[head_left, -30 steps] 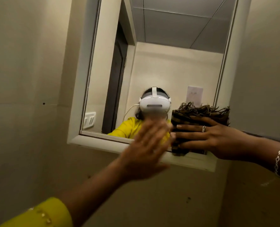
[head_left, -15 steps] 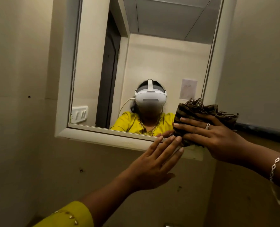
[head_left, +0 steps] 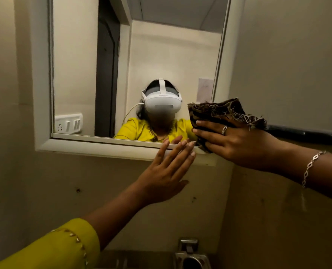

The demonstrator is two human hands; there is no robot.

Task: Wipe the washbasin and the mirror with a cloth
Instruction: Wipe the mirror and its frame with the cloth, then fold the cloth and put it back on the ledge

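Mirror (head_left: 134, 61) hangs ahead of us; our right hand (head_left: 237, 140) presses the cloth (head_left: 219, 111) at its lower right corner, fingers closed on it. Glass stretches leftward and up. Our left hand (head_left: 165, 173), open and empty, rests on the frame (head_left: 83, 145).

A small washroom: a framed wall mirror (head_left: 134, 65) hangs above a metal tap (head_left: 189, 253) between plain cream walls (head_left: 287, 55).

Dark brown cloth (head_left: 217, 115) with pale frayed threads; off-white mirror frame (head_left: 41, 105); mustard-yellow sleeve (head_left: 64, 249) with small gold beads; silver bracelet (head_left: 312, 166); cream walls (head_left: 289, 55)
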